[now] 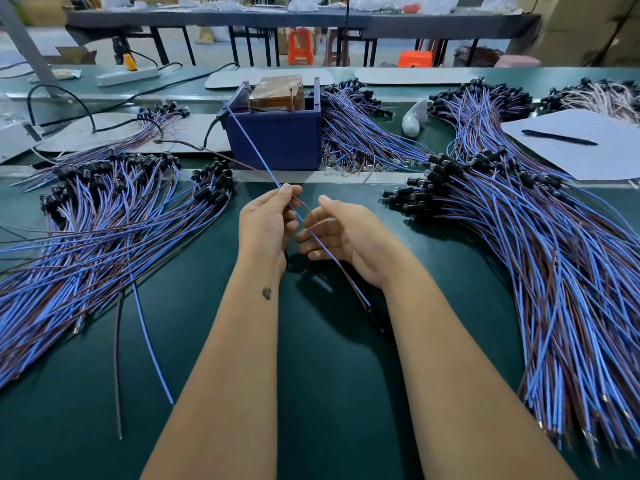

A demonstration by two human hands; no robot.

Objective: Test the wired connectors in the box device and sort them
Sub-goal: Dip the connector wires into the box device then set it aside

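My left hand pinches a wired connector of blue and brown wire between thumb and fingers. Its free ends reach up and left towards the blue box device at the table's middle back. My right hand is cupped with fingers apart; the same wire runs across its fingers. The wire's black connector end hangs below, beside my right wrist. Large heaps of the same wired connectors lie at the left and at the right.
More connector bundles lie behind the box and at the far left. Two loose wires lie near my left forearm. A white sheet with a black pen sits at the right. A black cable and a power strip are at the back left.
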